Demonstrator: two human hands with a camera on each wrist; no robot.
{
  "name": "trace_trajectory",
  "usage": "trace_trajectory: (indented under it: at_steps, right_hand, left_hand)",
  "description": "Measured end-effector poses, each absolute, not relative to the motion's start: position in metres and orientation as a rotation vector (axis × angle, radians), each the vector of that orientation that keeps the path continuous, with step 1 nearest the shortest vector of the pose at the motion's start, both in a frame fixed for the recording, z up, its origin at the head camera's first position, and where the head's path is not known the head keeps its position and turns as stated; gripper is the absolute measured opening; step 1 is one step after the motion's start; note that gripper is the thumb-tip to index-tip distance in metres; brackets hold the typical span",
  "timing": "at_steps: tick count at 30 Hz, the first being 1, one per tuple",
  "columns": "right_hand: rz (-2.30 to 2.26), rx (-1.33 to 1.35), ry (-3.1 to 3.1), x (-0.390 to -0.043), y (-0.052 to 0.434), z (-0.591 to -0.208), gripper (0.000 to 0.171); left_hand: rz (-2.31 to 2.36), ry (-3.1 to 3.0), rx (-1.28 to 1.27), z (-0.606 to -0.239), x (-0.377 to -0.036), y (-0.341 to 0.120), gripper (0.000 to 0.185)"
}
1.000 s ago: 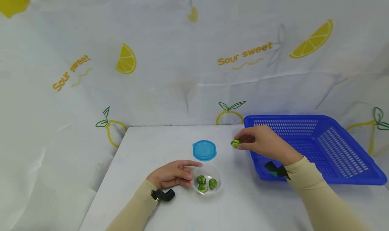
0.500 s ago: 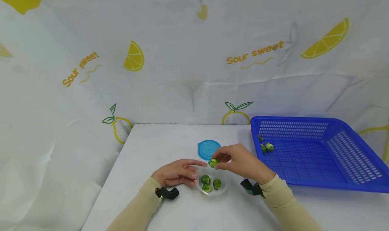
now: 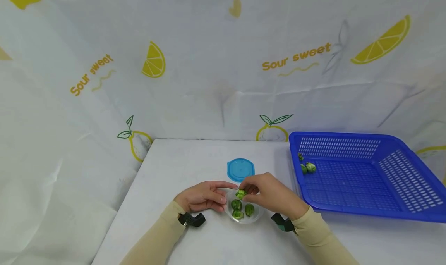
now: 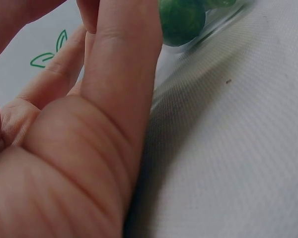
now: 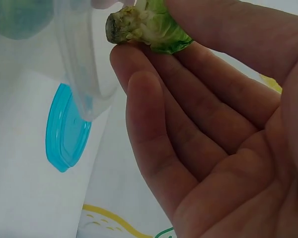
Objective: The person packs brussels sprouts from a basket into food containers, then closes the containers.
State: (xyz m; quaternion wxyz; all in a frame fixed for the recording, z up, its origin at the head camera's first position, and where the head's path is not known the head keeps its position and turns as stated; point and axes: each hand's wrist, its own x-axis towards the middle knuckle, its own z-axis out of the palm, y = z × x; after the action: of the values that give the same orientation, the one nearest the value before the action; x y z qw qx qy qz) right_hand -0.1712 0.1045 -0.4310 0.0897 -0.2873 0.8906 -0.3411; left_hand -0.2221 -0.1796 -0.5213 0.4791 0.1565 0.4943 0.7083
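Observation:
My right hand (image 3: 266,193) pinches a trimmed Brussels sprout (image 3: 241,194) over the back of a clear plastic bowl (image 3: 258,215). In the right wrist view the sprout's (image 5: 161,27) pale cut stem shows at the fingertips. Several more sprouts, among them this whole one (image 3: 249,209), lie in the bowl. My left hand (image 3: 205,196) rests against the bowl's left side. Its index finger stretches along the back rim, and the other fingers touch the wall. The left wrist view shows one sprout (image 4: 181,22) through the bowl's wall beside that hand.
A blue lid (image 3: 240,169) lies on the white table (image 3: 188,158) just behind the bowl. To the right stands a blue slotted basket (image 3: 352,214), with sprouts (image 3: 310,167) in its left corner. A white lemon-print sheet (image 3: 209,71) hangs behind the table.
My right hand has carried the sprout left from beside the basket, then lowered it over the bowl. My left hand stays at the bowl. Sprouts in the basket have come into view.

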Motion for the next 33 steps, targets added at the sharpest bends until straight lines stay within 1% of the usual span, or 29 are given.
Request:
trace_trajectory:
  at_steps: [7, 14, 18, 25, 33]
  right_hand:
    - [-0.974, -0.838, 2.673, -0.1697, 0.1016, -0.4353, 0.019]
    - [-0.947, -0.840, 2.689, -0.1690, 0.0994, -0.4352, 0.019]
    - [-0.937, -0.828, 2.692, -0.1686, 0.0989, -0.4354, 0.019]
    - [-0.936, -0.865, 2.733, -0.1676, 0.1028, -0.4321, 0.020]
    - [-0.958, -0.826, 2.732, -0.1681, 0.1040, -0.4283, 0.021]
  left_hand:
    - [1.736, 1.199, 0.392, -0.5217, -0.2198, -0.1794, 0.065]
    - [1.725, 1.188, 0.386, -0.5200, -0.2216, -0.1776, 0.068]
    - [1.723, 1.195, 0.393, -0.5196, -0.2221, -0.1766, 0.067]
    - [1.721, 1.188, 0.400, -0.5195, -0.2239, -0.1752, 0.065]
    - [1.716, 1.222, 0.373, -0.5217, -0.2237, -0.1797, 0.066]
